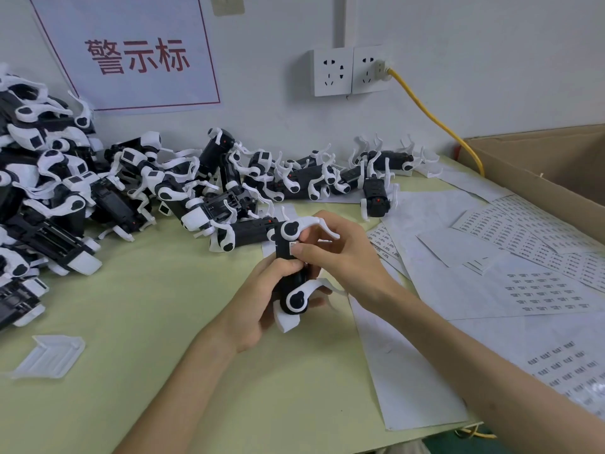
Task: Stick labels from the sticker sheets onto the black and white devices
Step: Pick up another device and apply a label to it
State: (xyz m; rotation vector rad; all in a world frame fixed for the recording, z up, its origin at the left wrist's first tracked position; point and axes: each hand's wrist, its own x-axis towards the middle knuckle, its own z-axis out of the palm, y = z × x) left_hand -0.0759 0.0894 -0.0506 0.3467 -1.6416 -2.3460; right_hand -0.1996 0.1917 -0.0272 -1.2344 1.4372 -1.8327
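The left hand (262, 303) had its grip closed around the lower half of a black and white device (284, 250), fingers curled round the black body and holding it upright, just above the surface (147, 306). The right hand (340, 253) came in from the other side, its grip narrow, thumb and fingertips pinching the upper body where a small white label (293, 246) showed against the black. One white curved arm of the device stuck out over the right knuckles, and another jutted out below, near the left palm.

Just right of the hands, sticker sheets (543, 293) lay overlapping on plain white paper, printed with rows of small dark marks. Beyond them stood an open cardboard box (540, 165). Behind the hands, a row of devices (294, 178) lay along the wall, and a bigger pile of devices (49, 191) was heaped at the left. A clear plastic piece (49, 355) sat alone near the front left. On the wall hung a sign (131, 54) with red characters, beside two sockets (347, 72) with a yellow cable (435, 119) plugged in.
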